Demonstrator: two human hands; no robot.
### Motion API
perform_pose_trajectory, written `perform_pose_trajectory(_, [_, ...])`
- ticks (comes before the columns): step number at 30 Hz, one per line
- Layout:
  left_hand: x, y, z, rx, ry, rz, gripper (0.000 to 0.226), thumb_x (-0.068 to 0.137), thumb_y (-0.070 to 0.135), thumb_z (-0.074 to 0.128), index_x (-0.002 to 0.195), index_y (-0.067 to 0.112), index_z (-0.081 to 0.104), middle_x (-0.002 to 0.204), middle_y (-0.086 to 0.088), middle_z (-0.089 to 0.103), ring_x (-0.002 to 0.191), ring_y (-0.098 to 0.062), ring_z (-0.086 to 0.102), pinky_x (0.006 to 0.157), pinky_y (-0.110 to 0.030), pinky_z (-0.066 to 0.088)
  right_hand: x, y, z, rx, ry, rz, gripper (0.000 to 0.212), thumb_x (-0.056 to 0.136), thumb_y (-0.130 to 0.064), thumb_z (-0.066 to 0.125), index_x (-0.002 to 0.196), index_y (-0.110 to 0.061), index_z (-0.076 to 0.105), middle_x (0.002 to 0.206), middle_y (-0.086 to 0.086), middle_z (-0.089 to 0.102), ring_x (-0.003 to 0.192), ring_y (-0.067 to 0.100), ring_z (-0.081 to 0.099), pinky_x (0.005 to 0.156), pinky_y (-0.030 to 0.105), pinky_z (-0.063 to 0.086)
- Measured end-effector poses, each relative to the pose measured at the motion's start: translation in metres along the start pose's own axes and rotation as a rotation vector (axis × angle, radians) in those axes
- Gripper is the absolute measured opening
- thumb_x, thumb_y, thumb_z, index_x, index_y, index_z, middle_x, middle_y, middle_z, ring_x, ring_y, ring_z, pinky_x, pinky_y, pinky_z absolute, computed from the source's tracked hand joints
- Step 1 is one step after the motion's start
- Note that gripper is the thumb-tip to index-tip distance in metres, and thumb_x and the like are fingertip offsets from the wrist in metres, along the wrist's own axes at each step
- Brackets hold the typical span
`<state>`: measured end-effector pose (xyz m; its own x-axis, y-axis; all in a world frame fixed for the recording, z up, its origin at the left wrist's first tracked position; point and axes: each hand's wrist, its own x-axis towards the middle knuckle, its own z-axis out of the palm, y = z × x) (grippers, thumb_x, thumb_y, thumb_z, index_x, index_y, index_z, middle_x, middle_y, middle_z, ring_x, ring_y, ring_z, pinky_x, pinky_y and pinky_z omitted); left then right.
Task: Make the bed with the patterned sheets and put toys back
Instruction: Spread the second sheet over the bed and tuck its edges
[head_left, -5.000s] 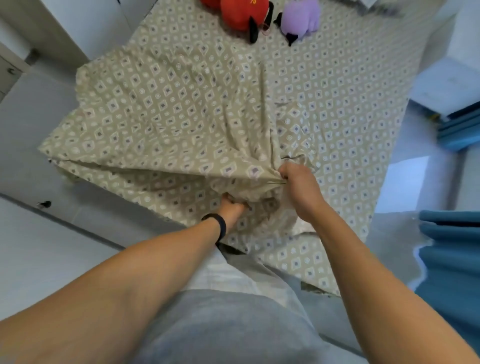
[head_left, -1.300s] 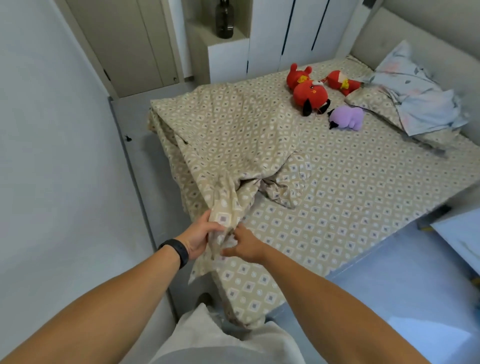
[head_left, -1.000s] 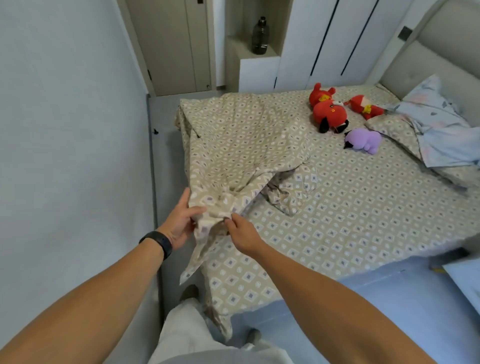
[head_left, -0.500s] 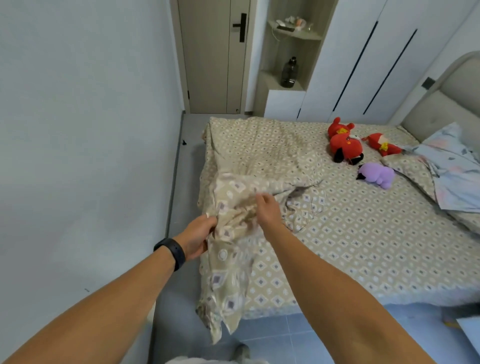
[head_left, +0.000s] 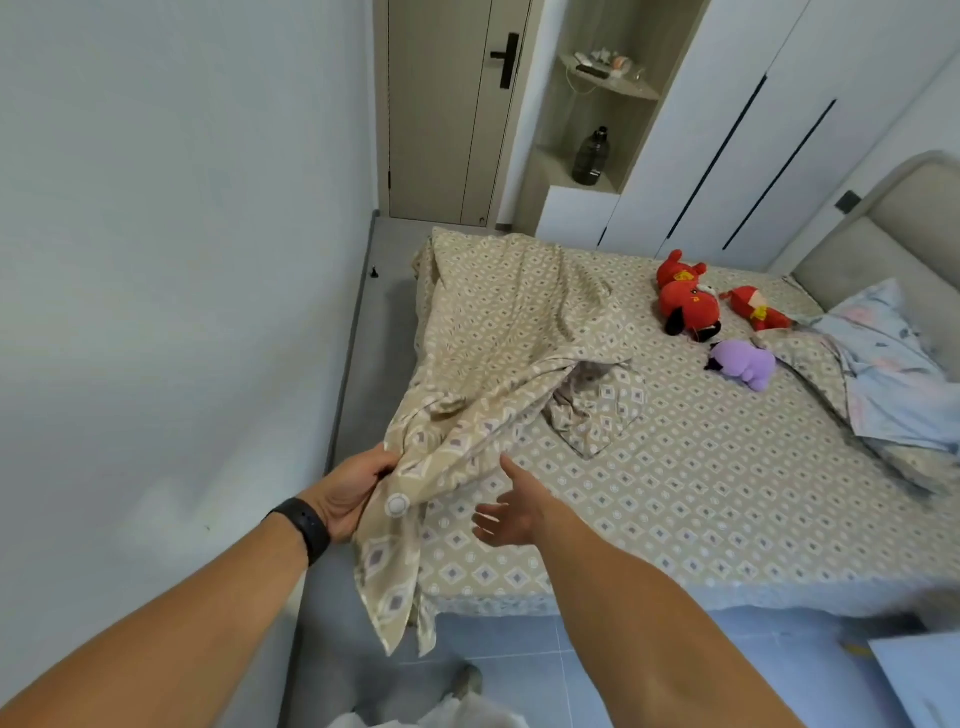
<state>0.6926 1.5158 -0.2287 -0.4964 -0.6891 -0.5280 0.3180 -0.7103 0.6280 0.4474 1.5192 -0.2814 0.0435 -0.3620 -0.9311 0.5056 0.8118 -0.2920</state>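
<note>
A beige diamond-patterned top sheet (head_left: 498, 332) lies bunched over the bed's left half, one corner hanging off the near left corner. My left hand (head_left: 353, 488) grips that bunched corner. My right hand (head_left: 511, 512) hovers with spread fingers just above the fitted patterned sheet (head_left: 701, 493), holding nothing. Two red plush toys (head_left: 688, 301) (head_left: 756, 309) and a purple plush toy (head_left: 743, 364) lie on the far right of the bed.
Pillows (head_left: 893, 384) sit against the padded headboard (head_left: 883, 244) at right. A wall runs close along the left, leaving a narrow floor strip (head_left: 358, 332). Behind the bed stand a door (head_left: 447, 109), a shelf with a dark bottle (head_left: 591, 156) and a white wardrobe (head_left: 753, 130).
My right hand has let go of the sheet and opened. My left hand keeps its grip and has pulled the corner toward me and left. My view rose to show more of the room.
</note>
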Motion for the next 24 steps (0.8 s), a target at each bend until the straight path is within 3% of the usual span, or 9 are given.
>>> perform_pose_trajectory(3, [-0.007,-0.005,-0.006,-0.02,-0.026,-0.002,0.048,0.104,0.007,0.037,0.149,0.02,0.043,0.143,-0.024,0.054,0.133,-0.044,0.05,0.112,-0.061,0.037,-0.004,0.008,0.023,0.066,-0.142,0.002,0.052,0.09,-0.052,0.07,0.108,-0.006,0.056,0.088,0.012,0.065,0.08,0.019,0.057,0.08,0.027,0.046])
perform_pose_trajectory(5, [-0.01,-0.007,-0.015,-0.056,-0.013,-0.017,0.047,0.105,0.009,0.038,0.15,0.021,0.043,0.146,-0.024,0.051,0.137,-0.044,0.046,0.117,-0.061,0.03,-0.002,0.011,0.037,0.073,-0.166,-0.07,0.023,0.1,-0.034,0.059,0.102,-0.012,0.062,0.067,0.005,0.064,0.068,0.014,0.048,0.066,0.022,0.04])
perform_pose_trajectory(9, [-0.017,-0.002,-0.029,-0.038,0.153,0.065,0.038,0.103,0.017,0.041,0.138,0.012,0.056,0.132,-0.023,0.063,0.125,-0.041,0.057,0.112,-0.058,0.039,-0.005,0.014,0.04,0.134,-0.009,-0.259,0.024,0.098,-0.016,0.054,0.119,-0.008,0.063,0.096,0.009,0.067,0.07,0.019,0.057,0.049,0.028,0.047])
perform_pose_trajectory(13, [-0.003,-0.007,-0.065,0.132,0.679,0.167,0.044,0.084,0.013,0.047,0.125,0.003,0.061,0.121,-0.024,0.066,0.095,-0.039,0.066,0.087,-0.05,0.054,-0.022,0.03,0.035,-0.126,0.33,-0.619,0.013,0.096,-0.019,0.051,0.101,-0.007,0.055,0.086,0.008,0.057,0.07,0.022,0.053,0.057,0.036,0.047])
perform_pose_trajectory(15, [-0.001,-0.011,-0.062,0.353,0.813,0.12,0.057,0.082,0.016,0.055,0.138,0.004,0.047,0.141,-0.027,0.049,0.108,-0.045,0.059,0.091,-0.051,0.053,-0.04,0.044,0.046,-0.332,0.312,-0.747,0.012,0.096,-0.02,0.05,0.104,-0.011,0.051,0.092,0.006,0.057,0.078,0.021,0.054,0.069,0.043,0.048])
perform_pose_trajectory(17, [-0.007,-0.015,-0.039,0.713,0.859,0.124,0.075,0.081,0.025,0.072,0.147,0.021,0.036,0.148,-0.015,0.032,0.126,-0.04,0.046,0.091,-0.04,0.052,-0.053,0.056,0.055,-0.473,0.217,-0.799,0.005,0.097,-0.018,0.05,0.096,-0.013,0.051,0.082,0.002,0.055,0.071,0.017,0.051,0.064,0.035,0.043])
perform_pose_trajectory(19, [-0.002,-0.016,-0.006,1.077,0.604,0.277,0.073,0.073,0.031,0.08,0.139,0.03,0.048,0.139,0.0,0.043,0.121,-0.023,0.052,0.088,-0.028,0.052,-0.062,0.057,0.051,-0.554,0.15,-0.847,0.008,0.097,-0.015,0.052,0.093,-0.007,0.053,0.077,0.004,0.058,0.067,0.015,0.052,0.06,0.028,0.041])
perform_pose_trajectory(22, [0.013,-0.031,0.035,1.237,0.027,0.14,0.044,0.078,0.014,0.07,0.119,0.027,0.061,0.113,0.004,0.067,0.098,-0.016,0.066,0.086,-0.034,0.057,-0.07,0.048,0.033,-0.591,0.078,-0.888,0.013,0.093,-0.011,0.059,0.084,-0.004,0.051,0.068,0.001,0.054,0.058,0.006,0.048,0.054,0.019,0.04])
perform_pose_trajectory(24, [0.02,-0.042,0.056,1.239,0.102,0.225,0.017,0.086,0.011,0.06,0.101,0.019,0.062,0.097,-0.002,0.069,0.09,-0.025,0.066,0.077,-0.035,0.052,-0.078,0.035,0.016,-0.615,0.022,-0.878,0.015,0.091,-0.011,0.064,0.08,-0.009,0.054,0.068,0.002,0.055,0.062,0.007,0.052,0.058,0.019,0.044])
